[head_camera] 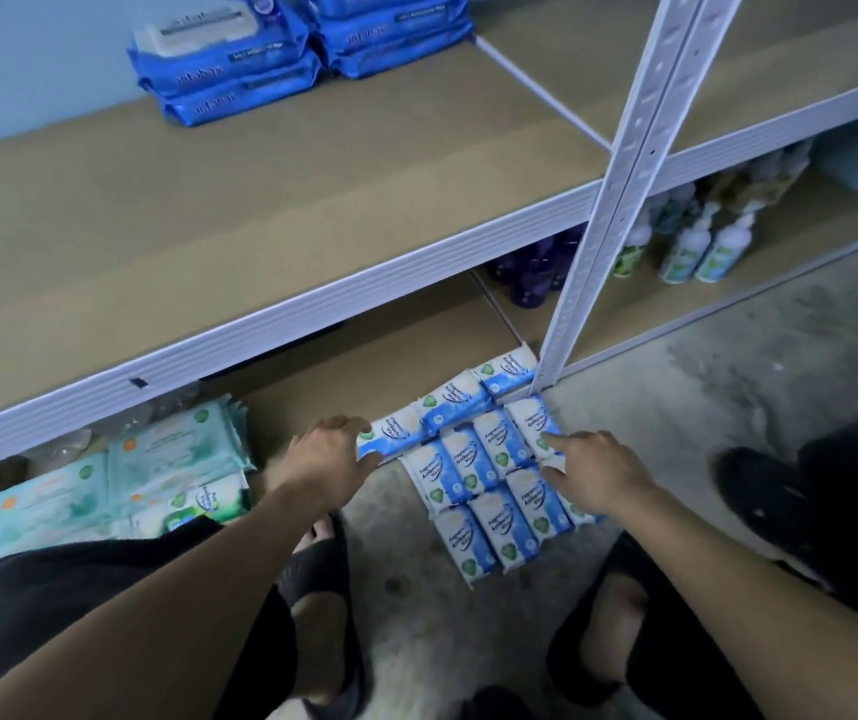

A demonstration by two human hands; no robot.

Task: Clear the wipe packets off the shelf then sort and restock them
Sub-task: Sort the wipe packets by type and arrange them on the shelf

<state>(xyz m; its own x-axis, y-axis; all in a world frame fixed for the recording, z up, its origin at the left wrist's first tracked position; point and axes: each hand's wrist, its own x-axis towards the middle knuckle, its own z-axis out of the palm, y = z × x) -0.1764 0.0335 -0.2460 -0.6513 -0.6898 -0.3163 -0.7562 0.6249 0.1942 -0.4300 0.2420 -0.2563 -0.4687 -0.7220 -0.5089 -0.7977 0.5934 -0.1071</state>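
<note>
Several small blue-and-white wipe packets (489, 485) lie in rows on the concrete floor by the foot of the shelf post. Three more of the same packets (455, 402) line the front edge of the bottom shelf (344, 366). My left hand (331, 452) grips the leftmost packet (388, 436) of that row, fingers over its top and thumb underneath. My right hand (596, 472) rests with straight fingers on the floor packets at the right end. Dark blue wipe packs (240, 70) are stacked at the back of the upper shelf (260, 210). Pale green wipe packs (120, 485) sit at the bottom left.
A white perforated shelf post (619, 194) rises just right of the packets. Pump bottles (697, 246) and dark purple bottles (531, 278) stand on the bottom shelf behind it. My sandalled feet (328, 605) are on the floor below; another person's dark shoe (764, 491) is at right.
</note>
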